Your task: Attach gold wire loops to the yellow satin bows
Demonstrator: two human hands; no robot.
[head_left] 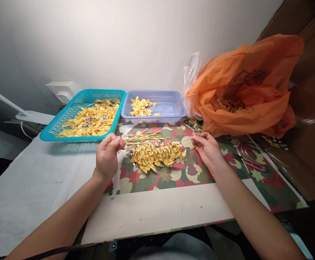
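My left hand (pixel 109 155) is closed in a fist at the left edge of the patterned sheet; whatever its fingers hold is hidden. To the right, my right hand (pixel 206 148) pinches with thumb and forefinger, and something thin, too small to make out, shows at the fingertips. Between the hands lies a row of yellow ribbon bows (pixel 153 159) with gold wire loops on top. Just behind the bows, a bunch of straight gold wire ties (pixel 143 137) rests on the sheet, with a few silver bells (pixel 158 143) beside them.
A teal basket (pixel 47 134) holds yellow bows, silver bells and gold ties. Next to it, a lilac basket (pixel 170 108) contains some yellow bows. An orange plastic bag (pixel 244 124) stands open at the right. Pink-handled scissors (pixel 254 165) lie on the patterned sheet (pixel 157 184).
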